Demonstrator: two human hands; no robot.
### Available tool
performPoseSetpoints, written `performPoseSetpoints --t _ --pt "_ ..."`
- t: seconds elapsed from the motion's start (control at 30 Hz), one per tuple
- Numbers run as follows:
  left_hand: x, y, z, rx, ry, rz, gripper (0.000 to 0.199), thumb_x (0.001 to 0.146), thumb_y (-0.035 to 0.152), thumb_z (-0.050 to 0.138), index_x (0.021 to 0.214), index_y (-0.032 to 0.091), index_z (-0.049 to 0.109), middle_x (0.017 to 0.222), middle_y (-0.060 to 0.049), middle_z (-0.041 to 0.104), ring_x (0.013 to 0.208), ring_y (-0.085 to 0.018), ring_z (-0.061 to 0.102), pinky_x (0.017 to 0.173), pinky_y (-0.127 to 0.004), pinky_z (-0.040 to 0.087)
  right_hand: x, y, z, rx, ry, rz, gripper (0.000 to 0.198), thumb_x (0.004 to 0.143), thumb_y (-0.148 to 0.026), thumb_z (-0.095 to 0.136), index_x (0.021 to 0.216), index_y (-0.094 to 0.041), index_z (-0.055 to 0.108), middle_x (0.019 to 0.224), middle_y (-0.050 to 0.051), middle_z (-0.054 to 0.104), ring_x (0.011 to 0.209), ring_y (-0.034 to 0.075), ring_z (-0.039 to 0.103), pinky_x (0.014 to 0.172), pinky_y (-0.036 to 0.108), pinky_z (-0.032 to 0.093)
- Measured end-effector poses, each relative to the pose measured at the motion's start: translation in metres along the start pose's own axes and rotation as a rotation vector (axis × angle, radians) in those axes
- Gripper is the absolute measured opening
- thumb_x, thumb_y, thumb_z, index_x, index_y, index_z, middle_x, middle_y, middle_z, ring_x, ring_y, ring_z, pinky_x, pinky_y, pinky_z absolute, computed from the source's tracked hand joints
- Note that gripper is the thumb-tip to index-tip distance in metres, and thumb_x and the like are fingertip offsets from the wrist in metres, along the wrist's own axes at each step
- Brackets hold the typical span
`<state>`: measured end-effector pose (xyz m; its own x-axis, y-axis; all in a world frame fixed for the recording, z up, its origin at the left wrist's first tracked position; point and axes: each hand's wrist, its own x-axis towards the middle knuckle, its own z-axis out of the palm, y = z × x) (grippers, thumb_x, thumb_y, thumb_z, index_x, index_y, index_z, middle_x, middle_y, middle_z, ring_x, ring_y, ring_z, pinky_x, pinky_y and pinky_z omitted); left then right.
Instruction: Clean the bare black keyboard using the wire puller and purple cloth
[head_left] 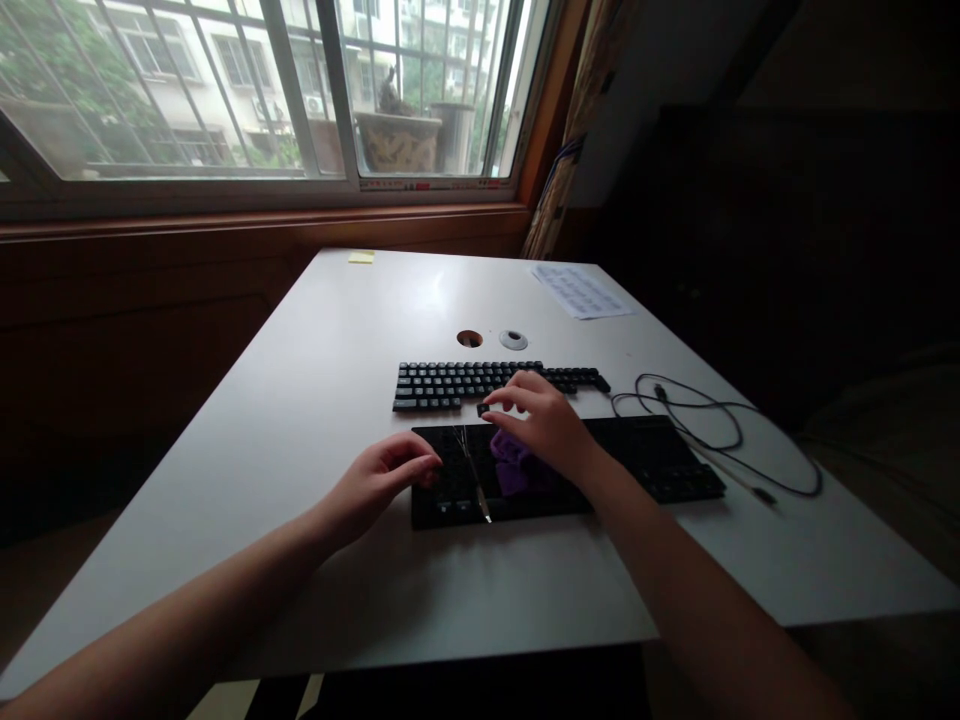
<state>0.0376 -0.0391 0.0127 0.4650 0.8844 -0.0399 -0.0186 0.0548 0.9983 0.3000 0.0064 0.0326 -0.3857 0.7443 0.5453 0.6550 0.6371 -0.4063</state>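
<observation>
My right hand (541, 420) reaches over the black keyboard base (645, 450), its thumb and fingertips closed round a black keycap (482, 409). My left hand (394, 468) is at the base's left edge with the fingers curled together; whether anything is in them is hidden. Between the hands, a thin metal wire keycap puller (474, 470) lies slantwise across the base. A crumpled purple cloth (514, 468) rests on the base, partly under my right hand. Behind the base, loose black keycaps (450, 380) stand in rows on the table, partly covered by my right hand.
The white table (322, 370) has a round hole (470, 339) and a grey grommet (514, 340) behind the keycaps. A coiled cable (739, 430) lies at right. Printed paper (581, 290) and a yellow note (361, 257) lie near the far edge, below the window (247, 90).
</observation>
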Motion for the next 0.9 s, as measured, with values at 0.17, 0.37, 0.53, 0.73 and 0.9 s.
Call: performPoseSetpoints --t 0.17,0.37,0.53,0.73,0.9 --pt "0.003 -0.002 -0.004 0.044 0.01 0.03 0.022 0.089 0.036 0.066 0.086 0.013 0.066 0.081 -0.003 0.061 0.077 -0.016 0.057 0.071 -0.027 0.045 0.011 0.026 0.025 -0.099 -0.109 0.083 0.006 0.082 -0.024 0.075 0.086 -0.021 0.073 0.076 0.0 0.056 0.079 0.016 0.056 0.077 0.03 0.045" --pt "0.005 0.0 -0.006 0.071 -0.014 0.032 0.022 0.089 0.035 0.066 0.086 0.013 0.067 0.085 -0.004 0.061 0.078 -0.016 0.058 0.071 -0.027 0.047 0.006 0.032 0.04 -0.193 -0.173 0.107 0.006 0.084 -0.025 0.074 0.089 -0.022 0.074 0.079 0.001 0.06 0.082 0.018 0.057 0.079 0.03 0.044" --pt "0.005 0.0 -0.006 0.09 -0.018 0.029 0.022 0.089 0.035 0.066 0.086 0.013 0.067 0.085 -0.004 0.061 0.078 -0.015 0.058 0.071 -0.027 0.047 0.005 0.031 0.039 -0.277 -0.179 0.114 0.011 0.084 -0.026 0.073 0.094 -0.022 0.075 0.085 0.003 0.065 0.086 0.019 0.058 0.081 0.031 0.043" --pt "0.005 -0.001 -0.006 0.106 -0.009 0.038 0.023 0.089 0.036 0.066 0.086 0.013 0.067 0.083 -0.004 0.061 0.076 -0.015 0.058 0.071 -0.027 0.047 0.003 0.028 0.037 -0.312 -0.174 0.13 0.012 0.086 -0.029 0.072 0.094 -0.022 0.076 0.085 0.003 0.067 0.088 0.02 0.059 0.081 0.031 0.043" --pt "0.006 -0.003 -0.007 0.109 -0.018 0.038 0.021 0.089 0.035 0.065 0.086 0.013 0.067 0.083 -0.003 0.061 0.076 -0.015 0.057 0.071 -0.028 0.047 0.002 0.026 0.036 -0.334 -0.166 0.146 0.011 0.087 -0.03 0.071 0.093 -0.023 0.076 0.086 0.003 0.068 0.087 0.021 0.06 0.08 0.032 0.044"
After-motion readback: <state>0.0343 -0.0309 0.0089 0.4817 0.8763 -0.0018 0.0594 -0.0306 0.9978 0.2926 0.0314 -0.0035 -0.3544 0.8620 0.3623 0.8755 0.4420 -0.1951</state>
